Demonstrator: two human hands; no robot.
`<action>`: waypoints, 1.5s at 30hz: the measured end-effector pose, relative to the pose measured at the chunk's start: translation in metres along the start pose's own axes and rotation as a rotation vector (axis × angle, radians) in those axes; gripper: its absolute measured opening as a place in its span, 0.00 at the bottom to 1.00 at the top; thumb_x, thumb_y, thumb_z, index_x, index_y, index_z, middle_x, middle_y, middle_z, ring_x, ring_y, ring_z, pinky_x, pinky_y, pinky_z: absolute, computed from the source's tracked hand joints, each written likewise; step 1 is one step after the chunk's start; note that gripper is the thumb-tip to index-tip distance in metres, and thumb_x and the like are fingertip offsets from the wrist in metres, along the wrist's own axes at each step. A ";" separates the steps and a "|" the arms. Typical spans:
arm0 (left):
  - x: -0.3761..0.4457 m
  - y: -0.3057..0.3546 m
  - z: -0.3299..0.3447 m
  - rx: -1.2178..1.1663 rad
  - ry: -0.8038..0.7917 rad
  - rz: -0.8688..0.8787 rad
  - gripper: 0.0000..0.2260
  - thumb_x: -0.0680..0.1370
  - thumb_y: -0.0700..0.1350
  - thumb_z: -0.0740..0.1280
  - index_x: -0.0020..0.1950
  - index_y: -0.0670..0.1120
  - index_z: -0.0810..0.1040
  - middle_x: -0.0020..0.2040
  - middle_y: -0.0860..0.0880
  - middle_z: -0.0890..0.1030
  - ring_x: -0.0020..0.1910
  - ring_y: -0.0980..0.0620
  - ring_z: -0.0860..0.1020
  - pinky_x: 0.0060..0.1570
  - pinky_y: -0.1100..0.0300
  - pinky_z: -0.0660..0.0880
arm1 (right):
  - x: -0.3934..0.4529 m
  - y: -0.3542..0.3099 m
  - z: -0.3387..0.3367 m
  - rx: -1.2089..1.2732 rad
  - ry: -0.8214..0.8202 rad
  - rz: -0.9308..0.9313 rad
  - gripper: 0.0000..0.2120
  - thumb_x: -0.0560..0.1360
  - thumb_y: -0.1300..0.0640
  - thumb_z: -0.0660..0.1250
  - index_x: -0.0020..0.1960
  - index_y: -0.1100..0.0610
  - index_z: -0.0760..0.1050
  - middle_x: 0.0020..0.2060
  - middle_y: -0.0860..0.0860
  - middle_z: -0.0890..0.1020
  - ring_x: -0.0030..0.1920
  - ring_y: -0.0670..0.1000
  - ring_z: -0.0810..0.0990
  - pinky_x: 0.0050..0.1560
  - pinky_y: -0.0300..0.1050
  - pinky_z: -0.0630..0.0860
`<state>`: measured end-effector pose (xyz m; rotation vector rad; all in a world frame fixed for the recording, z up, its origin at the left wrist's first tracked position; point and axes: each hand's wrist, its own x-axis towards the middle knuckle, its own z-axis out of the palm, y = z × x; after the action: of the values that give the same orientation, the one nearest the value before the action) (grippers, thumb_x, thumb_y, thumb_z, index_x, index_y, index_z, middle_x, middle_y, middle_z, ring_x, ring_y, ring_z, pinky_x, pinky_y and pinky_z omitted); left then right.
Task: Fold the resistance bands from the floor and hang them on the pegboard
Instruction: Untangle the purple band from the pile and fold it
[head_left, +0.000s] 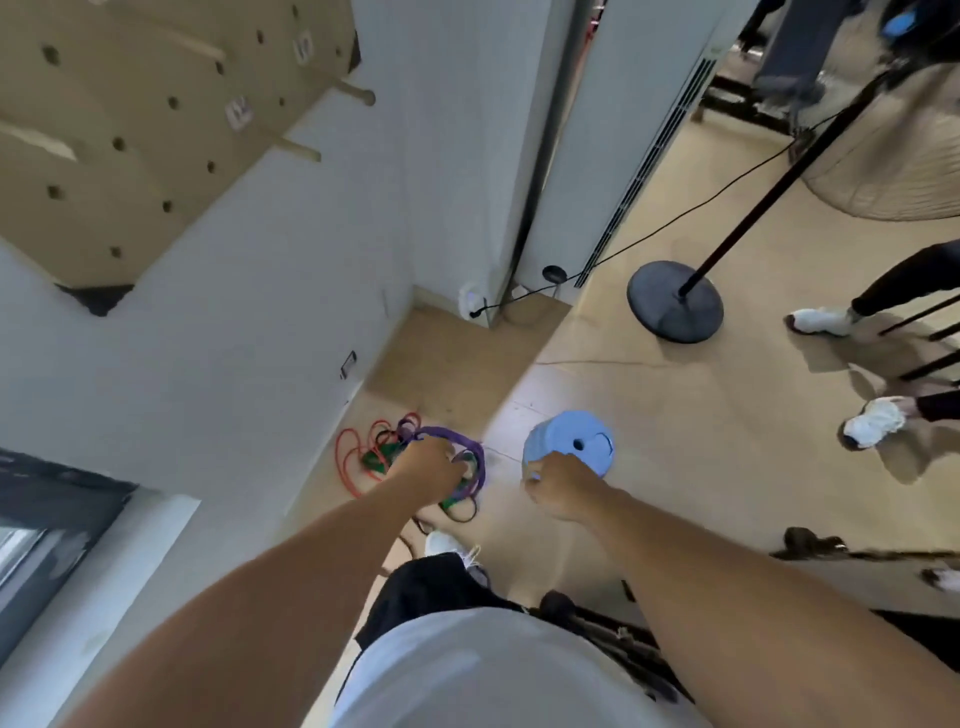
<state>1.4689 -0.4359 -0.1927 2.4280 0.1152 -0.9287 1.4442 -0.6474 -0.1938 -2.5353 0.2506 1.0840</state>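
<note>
A tangle of resistance bands lies on the floor by the wall: a red band (347, 457), green-handled ones (375, 458) and a wide purple band (470, 447). My left hand (428, 467) reaches down into the pile and its fingers curl round the purple band. My right hand (558, 483) hangs beside it with loosely curled fingers, holding nothing, just in front of a blue stool. The wooden pegboard (130, 130) hangs on the wall at upper left, with bare wooden pegs (358, 93) sticking out.
A light-blue round stool (576, 439) stands right of the bands. A black stand with a round base (675, 301) and a cable sit further right. Other people's feet in white shoes (872, 423) are at the right edge. A white floor unit (613, 145) stands in the corner.
</note>
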 end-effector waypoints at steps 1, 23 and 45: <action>0.010 0.000 -0.007 -0.010 -0.002 0.000 0.16 0.84 0.49 0.61 0.70 0.47 0.77 0.71 0.43 0.76 0.70 0.42 0.74 0.65 0.50 0.74 | 0.010 0.000 -0.009 -0.036 -0.030 0.024 0.16 0.84 0.51 0.59 0.37 0.51 0.66 0.44 0.54 0.75 0.50 0.57 0.75 0.48 0.44 0.68; 0.099 -0.058 -0.107 -0.643 0.399 -0.581 0.15 0.82 0.50 0.64 0.66 0.46 0.80 0.62 0.45 0.82 0.56 0.43 0.81 0.56 0.55 0.78 | 0.209 -0.205 -0.139 -0.451 -0.305 -0.481 0.23 0.83 0.55 0.64 0.77 0.55 0.71 0.72 0.54 0.77 0.68 0.55 0.78 0.69 0.50 0.74; 0.218 -0.111 0.129 -1.257 0.649 -1.108 0.19 0.81 0.50 0.67 0.70 0.45 0.76 0.68 0.45 0.80 0.66 0.45 0.77 0.63 0.56 0.73 | 0.436 -0.192 0.124 -1.126 -0.677 -0.864 0.22 0.79 0.53 0.68 0.72 0.50 0.76 0.65 0.53 0.83 0.64 0.57 0.80 0.62 0.48 0.78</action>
<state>1.5285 -0.4297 -0.4625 1.1976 1.7662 -0.1593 1.7203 -0.4295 -0.5384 -2.2500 -1.8726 1.8050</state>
